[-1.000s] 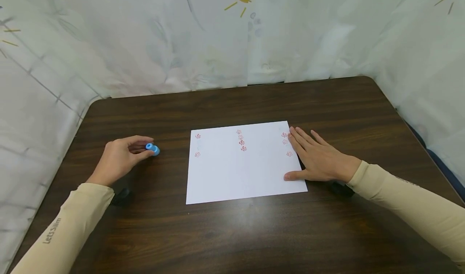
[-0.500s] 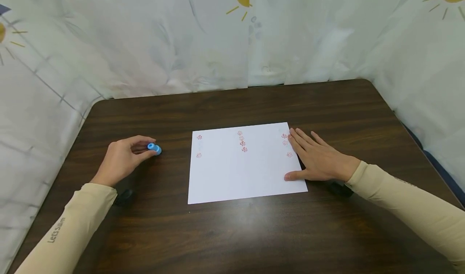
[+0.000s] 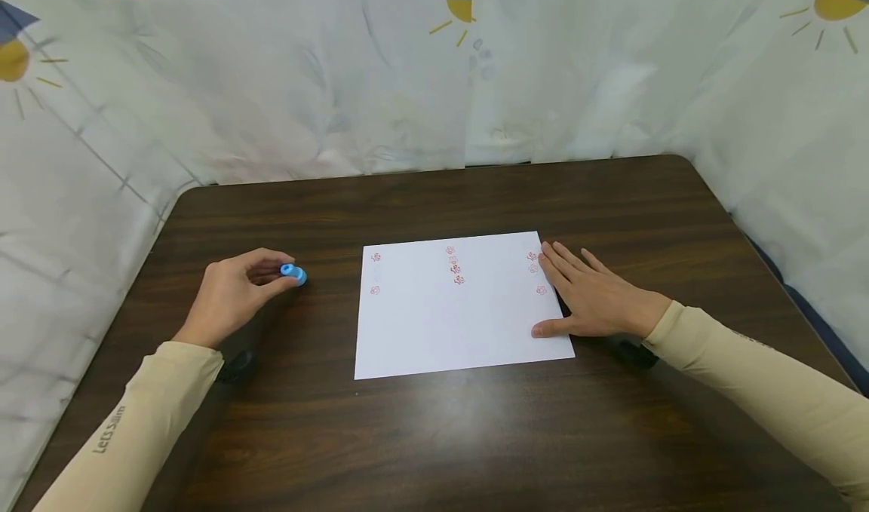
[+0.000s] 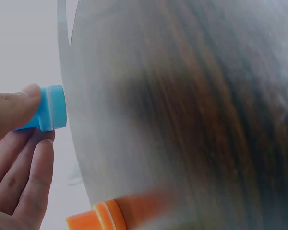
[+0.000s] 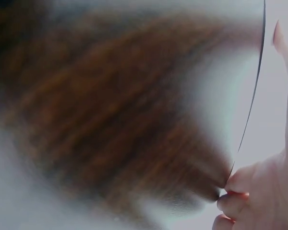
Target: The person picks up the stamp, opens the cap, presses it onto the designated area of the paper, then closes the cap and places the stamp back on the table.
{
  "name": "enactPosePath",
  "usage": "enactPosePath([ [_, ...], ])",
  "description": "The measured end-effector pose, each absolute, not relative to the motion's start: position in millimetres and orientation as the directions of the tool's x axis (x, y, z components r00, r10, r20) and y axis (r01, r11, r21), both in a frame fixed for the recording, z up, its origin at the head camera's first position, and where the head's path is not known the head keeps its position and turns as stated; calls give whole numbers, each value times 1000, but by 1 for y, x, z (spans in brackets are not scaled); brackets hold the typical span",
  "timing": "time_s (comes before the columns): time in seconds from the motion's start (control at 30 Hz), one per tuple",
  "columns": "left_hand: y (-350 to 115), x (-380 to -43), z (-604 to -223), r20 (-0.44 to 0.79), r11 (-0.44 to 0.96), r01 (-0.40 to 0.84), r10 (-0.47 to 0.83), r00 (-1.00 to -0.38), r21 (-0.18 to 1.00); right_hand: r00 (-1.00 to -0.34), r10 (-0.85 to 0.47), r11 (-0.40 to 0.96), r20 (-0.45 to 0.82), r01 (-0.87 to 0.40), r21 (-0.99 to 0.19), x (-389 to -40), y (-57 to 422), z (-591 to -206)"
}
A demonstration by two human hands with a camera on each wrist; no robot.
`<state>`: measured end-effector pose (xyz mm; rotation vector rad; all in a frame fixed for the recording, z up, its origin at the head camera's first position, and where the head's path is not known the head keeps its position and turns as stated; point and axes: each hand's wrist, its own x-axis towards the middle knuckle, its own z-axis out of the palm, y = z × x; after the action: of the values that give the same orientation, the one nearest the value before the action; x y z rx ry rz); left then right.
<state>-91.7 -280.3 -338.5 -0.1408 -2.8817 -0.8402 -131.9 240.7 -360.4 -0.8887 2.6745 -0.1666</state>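
My left hand (image 3: 234, 295) pinches a small blue stamp (image 3: 294, 274) between thumb and fingertips, left of the paper. In the left wrist view the blue stamp (image 4: 53, 109) has its wide end toward the tabletop. An orange stamp (image 4: 108, 216) of like shape stands near it in that view; the head view does not show it. A white sheet of paper (image 3: 455, 327) lies on the table, with red flower and paw-like prints across its upper part. Spread flat, my right hand (image 3: 597, 297) rests over the paper's right edge, thumb and fingertips on the sheet.
The dark wood-grain table (image 3: 434, 444) has rounded far corners. A pale curtain (image 3: 271, 82) with sun and cloud shapes hangs around its back and sides. Dark wrist devices show under both sleeve cuffs.
The head view has tilted up a little. My left hand with the blue stamp has shifted slightly away from me. My right hand and the paper stay in place.
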Motion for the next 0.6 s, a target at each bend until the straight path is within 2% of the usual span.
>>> enactPosePath([
  [0.6,-264,-91,-330,247,783,185,41,-968,594,-765,-589,808,-261,-548,-216,-131,240,-360],
])
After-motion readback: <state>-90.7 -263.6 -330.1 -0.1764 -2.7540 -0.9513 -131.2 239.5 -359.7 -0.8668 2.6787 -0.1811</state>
